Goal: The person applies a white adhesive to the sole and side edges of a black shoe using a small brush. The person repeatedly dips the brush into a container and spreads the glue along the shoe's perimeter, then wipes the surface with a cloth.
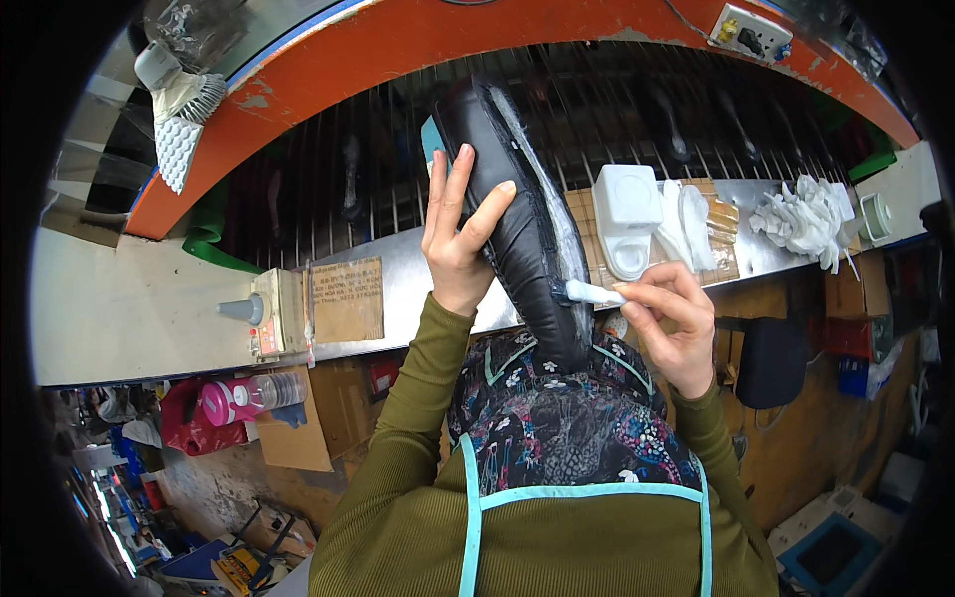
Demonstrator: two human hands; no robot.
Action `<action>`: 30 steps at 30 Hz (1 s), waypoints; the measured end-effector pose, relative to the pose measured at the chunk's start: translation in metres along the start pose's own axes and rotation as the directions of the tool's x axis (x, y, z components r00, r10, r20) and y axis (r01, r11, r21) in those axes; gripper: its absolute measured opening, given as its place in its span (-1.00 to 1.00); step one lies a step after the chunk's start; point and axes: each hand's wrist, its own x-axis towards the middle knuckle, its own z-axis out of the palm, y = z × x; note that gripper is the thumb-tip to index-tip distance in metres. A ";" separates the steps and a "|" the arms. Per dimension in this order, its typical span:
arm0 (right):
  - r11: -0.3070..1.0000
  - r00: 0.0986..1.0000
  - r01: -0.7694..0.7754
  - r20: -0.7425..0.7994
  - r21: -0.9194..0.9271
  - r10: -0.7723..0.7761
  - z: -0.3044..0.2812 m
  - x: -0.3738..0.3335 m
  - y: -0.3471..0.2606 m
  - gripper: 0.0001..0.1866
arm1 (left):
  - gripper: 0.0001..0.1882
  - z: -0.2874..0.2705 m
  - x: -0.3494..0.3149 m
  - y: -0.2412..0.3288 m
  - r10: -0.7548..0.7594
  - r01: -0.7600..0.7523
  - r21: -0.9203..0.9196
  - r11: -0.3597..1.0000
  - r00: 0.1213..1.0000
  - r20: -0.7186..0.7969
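Observation:
A black leather shoe (512, 224), long and wrinkled along its side, stands tilted in front of me with its lower end against my patterned apron (577, 428). Pale whitish coating runs along its right edge. My left hand (460, 244) supports the shoe from the left, thumb on the leather and other fingers spread by a light-blue patch (430, 137). Between the thumb and fingers of my right hand (674, 323) is a small white-handled brush (595, 293). Its dark tip touches the shoe's coated edge near the lower end.
Beyond the shoe runs a rack of metal rods (388, 149) under an orange-red frame (328, 75). A white plastic container (629, 199), white gloves (686, 224) and a crumpled white cloth pile (801, 221) lie at right. Cardboard (348, 298) lies at left; a black chair back (773, 363) stands lower right.

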 end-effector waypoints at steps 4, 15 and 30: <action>0.972 0.991 -0.129 0.046 0.196 0.122 -0.006 -0.010 -0.001 -0.81 | -0.39 0.000 -0.006 0.000 -0.067 0.066 0.025 0.998 0.996 0.061; 0.928 0.951 -0.265 -0.089 0.260 0.296 0.013 -0.034 -0.008 -0.82 | -0.32 0.008 -0.021 0.014 -0.221 0.215 0.063 0.975 0.967 0.125; 0.958 0.975 -0.097 -0.220 -0.271 0.036 0.003 -0.010 -0.008 -0.81 | -0.37 0.009 -0.018 0.022 -0.095 0.088 0.068 0.994 0.990 0.107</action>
